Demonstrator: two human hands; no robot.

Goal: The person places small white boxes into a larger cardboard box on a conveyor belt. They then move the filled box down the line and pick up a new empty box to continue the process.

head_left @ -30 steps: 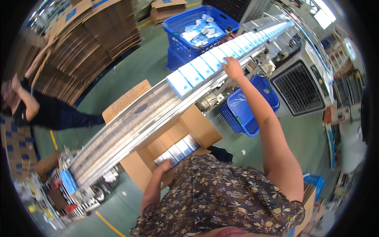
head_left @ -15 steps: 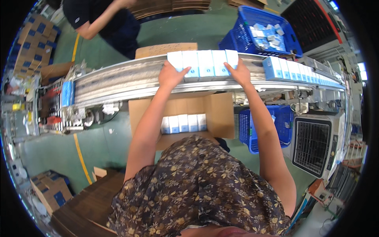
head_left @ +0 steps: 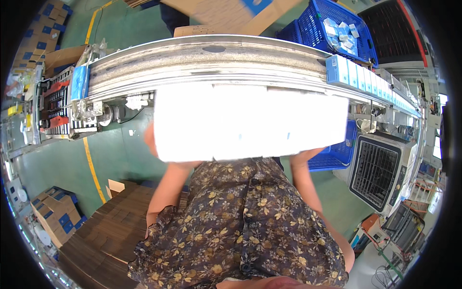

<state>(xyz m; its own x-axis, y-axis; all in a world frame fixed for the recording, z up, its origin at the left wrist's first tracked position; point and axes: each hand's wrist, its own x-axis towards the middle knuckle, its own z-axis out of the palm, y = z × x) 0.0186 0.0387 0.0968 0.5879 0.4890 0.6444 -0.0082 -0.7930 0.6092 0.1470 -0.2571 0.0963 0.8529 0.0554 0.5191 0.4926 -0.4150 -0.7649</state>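
A row of several white cartons (head_left: 250,123) is raised close in front of me, so bright that most of its print is washed out. My left hand (head_left: 151,139) grips its left end, fingers wrapping round the side and the wrist showing below. At the other end my right hand (head_left: 307,155) is closed under the lower right corner. Most fingers of both hands are hidden behind the cartons. Beyond them runs the conveyor (head_left: 159,62), with a line of white-and-blue cartons (head_left: 366,81) standing on its right part.
At the back right, a blue basket (head_left: 315,21) holds small cartons. Another blue basket (head_left: 332,160) stands below the conveyor, beside a grey-white air cooler (head_left: 378,171). Flattened cardboard (head_left: 106,236) lies at lower left. A large cardboard piece (head_left: 226,14) is across the conveyor near a person's leg.
The row of cartons has come off the conveyor, up and toward me, in both hands. It now covers the open cardboard box. Across the conveyor, a large cardboard piece has come into view.
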